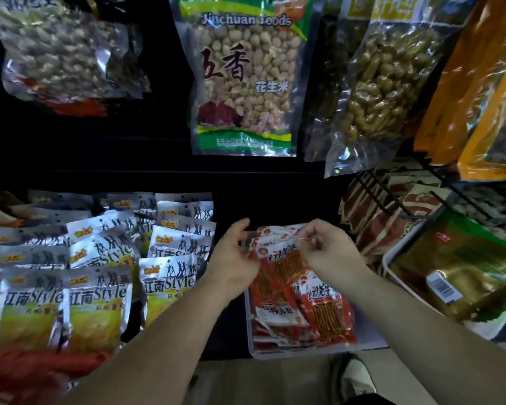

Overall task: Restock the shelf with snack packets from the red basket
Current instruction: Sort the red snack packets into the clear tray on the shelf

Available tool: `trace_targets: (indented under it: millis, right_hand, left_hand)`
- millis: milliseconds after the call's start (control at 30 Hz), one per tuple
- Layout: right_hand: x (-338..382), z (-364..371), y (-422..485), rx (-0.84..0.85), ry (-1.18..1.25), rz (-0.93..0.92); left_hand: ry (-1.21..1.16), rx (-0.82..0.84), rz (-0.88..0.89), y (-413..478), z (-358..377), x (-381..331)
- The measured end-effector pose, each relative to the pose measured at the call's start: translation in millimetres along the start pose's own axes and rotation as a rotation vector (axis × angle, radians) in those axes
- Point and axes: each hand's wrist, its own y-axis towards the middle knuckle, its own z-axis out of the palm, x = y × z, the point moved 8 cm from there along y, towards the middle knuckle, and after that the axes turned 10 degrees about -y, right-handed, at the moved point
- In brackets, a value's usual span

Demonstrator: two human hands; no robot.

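Red snack packets [301,305] lie stacked in a clear tray [327,350] on the shelf, right of centre. My left hand [235,260] and my right hand [327,249] both pinch the top edge of the uppermost red packet [278,247] at the back of the tray, left hand on its left corner, right hand on its right. The red basket [27,372] shows blurred at the bottom left corner, its contents hidden.
Silver-and-yellow packets [97,273] fill the shelf to the left. Large bags of peanuts [244,74] and other snacks hang above. A white tray with a gold-green bag [462,270] stands at right, with brown packets [392,217] on black wire hooks behind. My shoe [354,375] shows on the floor below.
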Motion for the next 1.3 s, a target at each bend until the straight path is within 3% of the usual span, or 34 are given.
trace_targets:
  millis: [200,367,500,667,767,933,1000,1133,1300]
  right_hand:
    - [-20,53,41,0.094,0.181,0.16]
    - [-74,88,46,0.383,-0.431,0.149]
    - [-98,92,35,0.538,-0.488,0.254]
    - [-93,93,40,0.413,-0.198,0.354]
    - [-106,109,31,0.435,-0.023,0.503]
    - [-114,122,26,0.515,0.111,0.537]
    - [-109,116,42,0.45,-0.001,0.425]
    - [-82,93,88,0.124,-0.407,0.079]
    - [-83,110,109,0.138,-0.559,0.102]
  left_hand:
    - [-0.053,-0.102,-0.122,8,-39,26]
    - [-0.026,-0.056,-0.175,16,-41,41]
    - [-0.001,0.017,-0.251,18,-29,51]
    - [0.041,0.055,-0.297,19,-17,57]
    - [0.086,0.068,-0.323,18,-13,58]
    - [0.116,0.043,-0.294,21,-8,60]
    - [0.125,0.026,-0.283,22,-5,61]
    - [0.1,-0.011,-0.284,25,-7,65]
    - [0.051,-0.067,-0.277,26,-19,65]
